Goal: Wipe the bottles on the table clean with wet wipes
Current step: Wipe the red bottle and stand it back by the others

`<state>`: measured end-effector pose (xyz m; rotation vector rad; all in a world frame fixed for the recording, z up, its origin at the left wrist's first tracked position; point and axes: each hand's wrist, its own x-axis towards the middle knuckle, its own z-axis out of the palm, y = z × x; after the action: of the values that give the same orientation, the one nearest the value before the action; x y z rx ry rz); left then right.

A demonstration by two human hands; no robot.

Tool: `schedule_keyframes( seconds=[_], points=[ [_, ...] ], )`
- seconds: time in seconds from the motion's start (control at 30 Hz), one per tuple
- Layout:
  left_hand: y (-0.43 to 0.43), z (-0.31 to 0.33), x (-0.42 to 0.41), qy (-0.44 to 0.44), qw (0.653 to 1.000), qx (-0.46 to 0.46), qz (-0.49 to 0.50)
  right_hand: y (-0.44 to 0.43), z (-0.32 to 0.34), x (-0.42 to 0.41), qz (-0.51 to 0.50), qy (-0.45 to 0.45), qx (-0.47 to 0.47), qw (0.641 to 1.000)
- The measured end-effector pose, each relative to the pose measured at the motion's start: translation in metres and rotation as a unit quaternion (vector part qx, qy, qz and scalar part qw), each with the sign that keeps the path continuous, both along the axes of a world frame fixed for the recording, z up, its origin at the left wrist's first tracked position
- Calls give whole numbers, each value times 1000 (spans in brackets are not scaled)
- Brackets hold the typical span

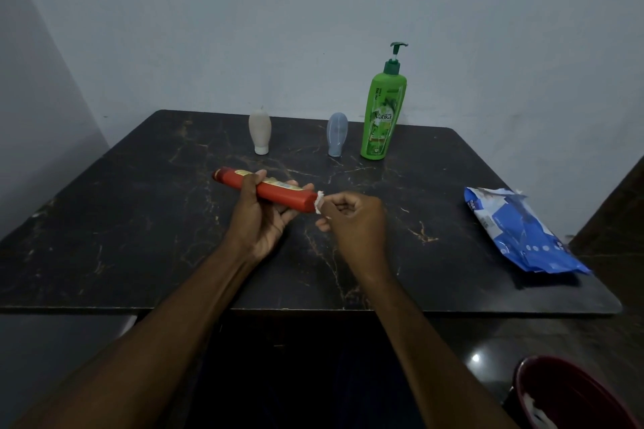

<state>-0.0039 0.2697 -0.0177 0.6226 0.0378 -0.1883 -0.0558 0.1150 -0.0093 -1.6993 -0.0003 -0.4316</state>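
Left hand (259, 216) grips red bottle (268, 192) lying sideways, lifted above counter (139, 219). Right hand (352, 219), fingers curled, pinches wet wipe (319, 203) against bottle's flat end. Step in hand: wiping bottle 1 of 4. Next likely: rotate bottle, wipe sides. 3 bottles stand untouched at rear; wipes pack (519, 233) at right.

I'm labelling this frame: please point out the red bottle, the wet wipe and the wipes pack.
red bottle (278, 197): head view, red body below the label.
wet wipe (319, 202): head view, white wad at the bottle's end.
wipes pack (522, 233): head view, blue front.
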Motion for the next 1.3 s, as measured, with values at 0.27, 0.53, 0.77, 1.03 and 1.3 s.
schedule_keyframes(
  seconds=[0.27,0.53,0.77,1.03,1.3],
  points=[
    [1,-1,1,-11,1000,13,-3,5,-1,-4,30,-8,21,999],
    [-1,1,-2,-5,1000,26,2,-5,5,-2,18,-22,54,998],
    [1,2,-2,3,1000,1,2,1,9,-11,60,-214,-298,928],
    [0,-1,-1,-15,1000,7,-18,-9,-8,4,52,36,-8,998],
    [0,-2,2,-28,999,37,-8,10,-4,-19,202,151,329,910]
  ],
)
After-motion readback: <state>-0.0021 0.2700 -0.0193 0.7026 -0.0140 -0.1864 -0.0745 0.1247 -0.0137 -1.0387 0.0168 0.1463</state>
